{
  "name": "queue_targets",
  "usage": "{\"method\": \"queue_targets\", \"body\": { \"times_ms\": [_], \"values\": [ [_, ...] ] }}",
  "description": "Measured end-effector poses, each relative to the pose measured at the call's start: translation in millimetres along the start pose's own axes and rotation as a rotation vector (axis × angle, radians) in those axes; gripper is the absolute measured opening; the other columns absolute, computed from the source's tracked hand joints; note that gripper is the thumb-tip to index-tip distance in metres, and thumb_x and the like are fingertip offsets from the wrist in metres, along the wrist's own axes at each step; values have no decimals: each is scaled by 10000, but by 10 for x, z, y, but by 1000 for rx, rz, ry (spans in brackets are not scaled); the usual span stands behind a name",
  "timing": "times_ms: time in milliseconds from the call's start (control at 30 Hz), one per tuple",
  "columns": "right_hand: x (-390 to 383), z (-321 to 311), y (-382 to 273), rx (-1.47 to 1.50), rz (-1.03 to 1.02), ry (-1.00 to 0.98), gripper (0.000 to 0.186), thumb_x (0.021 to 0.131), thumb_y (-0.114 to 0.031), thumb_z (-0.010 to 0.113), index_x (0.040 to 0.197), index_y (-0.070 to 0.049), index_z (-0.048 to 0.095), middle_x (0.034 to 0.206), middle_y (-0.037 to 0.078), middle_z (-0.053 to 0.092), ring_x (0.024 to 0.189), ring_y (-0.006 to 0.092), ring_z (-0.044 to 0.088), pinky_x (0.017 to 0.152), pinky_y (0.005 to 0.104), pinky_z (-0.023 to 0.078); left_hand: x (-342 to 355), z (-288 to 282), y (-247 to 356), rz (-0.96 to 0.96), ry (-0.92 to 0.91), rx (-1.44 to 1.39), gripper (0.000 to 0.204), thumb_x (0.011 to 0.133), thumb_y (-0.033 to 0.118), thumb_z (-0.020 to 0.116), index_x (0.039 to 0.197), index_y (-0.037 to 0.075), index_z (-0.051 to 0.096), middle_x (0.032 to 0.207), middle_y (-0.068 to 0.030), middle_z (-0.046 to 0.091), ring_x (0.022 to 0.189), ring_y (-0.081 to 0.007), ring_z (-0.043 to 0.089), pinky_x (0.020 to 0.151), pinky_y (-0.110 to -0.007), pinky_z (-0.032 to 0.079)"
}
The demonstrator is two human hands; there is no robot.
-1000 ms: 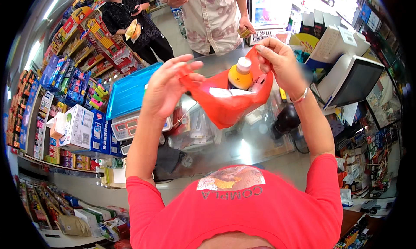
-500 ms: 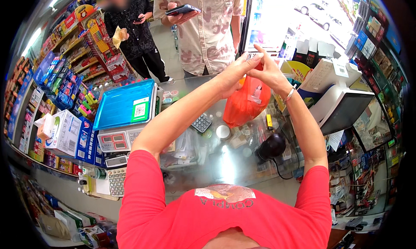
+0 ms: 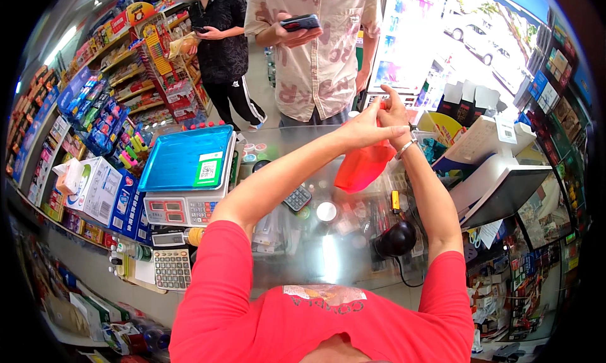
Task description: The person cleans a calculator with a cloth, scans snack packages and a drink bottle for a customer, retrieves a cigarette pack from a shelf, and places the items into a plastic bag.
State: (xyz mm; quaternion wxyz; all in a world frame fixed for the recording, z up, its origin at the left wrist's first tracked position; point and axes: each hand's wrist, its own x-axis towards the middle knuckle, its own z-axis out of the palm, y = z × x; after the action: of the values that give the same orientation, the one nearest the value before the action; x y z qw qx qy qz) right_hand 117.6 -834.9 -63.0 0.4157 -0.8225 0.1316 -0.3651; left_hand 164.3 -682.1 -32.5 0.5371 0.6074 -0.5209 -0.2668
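Observation:
A translucent red plastic bag [image 3: 364,168] is over the glass counter, beyond the round white disc. My left hand [image 3: 371,128] and my right hand [image 3: 395,114] meet at its top, closed on the gathered plastic. The right index finger points up and away from the others. My crossing fingers hide the bag's neck, and what is inside cannot be made out. Nearest to the bag on the counter are the white disc [image 3: 326,211], a yellow lighter [image 3: 395,201] and a black rounded device [image 3: 394,238] with a cable.
Left of my arm stands a scale with a blue tray [image 3: 185,159], with a calculator [image 3: 172,268] in front. A monitor [image 3: 505,194] is at the right. Across the counter one person holds a phone [image 3: 300,23]; another stands behind, near the shelves.
Both hands have shifted slightly right and closer together at the bag's top, now overlapping. Less of the bag shows, and it looks narrower. The person behind has raised the wrapped item beside their phone.

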Motion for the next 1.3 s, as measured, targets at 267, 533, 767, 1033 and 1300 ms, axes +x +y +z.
{"method": "queue_targets", "body": {
  "times_ms": [267, 533, 767, 1033, 1300],
  "values": [
    [260, 243, 197, 345, 118, -55, 498, 792, 91, 487, 1284, 19, 517, 748, 68, 621, 600, 130, 590, 562, 272, 492, -701, -63, -304, 85, 161, 290, 738, 851, 371, 725, 1363, -76, 437, 1312, -223, 552, 1162, -268, 580, 974, -363, 459],
    [284, -10, 21, -141, 5, -253, 456, 818, -26, 583, 1273, -8, 553, 789, 97, 624, 578, 143, 585, 558, 303, 492, -2029, 43, -452, -176, 5, 145, 500, 903, 256, 671, 1294, -26, 537, 1225, -158, 626, 1092, -232, 630, 895, -354, 511],
    [338, -70, 356, -388, -255, -232, 358, 836, -62, 624, 1195, -47, 626, 933, 163, 686, 808, 247, 650, 756, 353, 513, -2878, 397, -860, -408, 160, -178, 408, 937, 151, 632, 1296, -16, 535, 1231, -92, 618, 1058, -154, 611, 895, -309, 506],
    [275, -24, 322, -413, -137, -303, 339, 871, -72, 594, 1207, -41, 618, 824, 114, 667, 672, 156, 586, 658, 301, 481, -3559, 952, -1071, -562, 419, -209, 336, 920, 130, 649, 1212, -27, 595, 1086, -89, 675, 944, -117, 626, 831, -282, 512],
    [323, -33, 310, -349, -110, -301, 387, 857, -124, 626, 1237, -54, 610, 791, 81, 660, 611, 129, 577, 594, 299, 477, -3874, 934, -1160, -460, 830, 34, 316, 872, 86, 677, 1176, 19, 625, 1086, -95, 660, 905, -145, 626, 744, -282, 515]
  ]
}}
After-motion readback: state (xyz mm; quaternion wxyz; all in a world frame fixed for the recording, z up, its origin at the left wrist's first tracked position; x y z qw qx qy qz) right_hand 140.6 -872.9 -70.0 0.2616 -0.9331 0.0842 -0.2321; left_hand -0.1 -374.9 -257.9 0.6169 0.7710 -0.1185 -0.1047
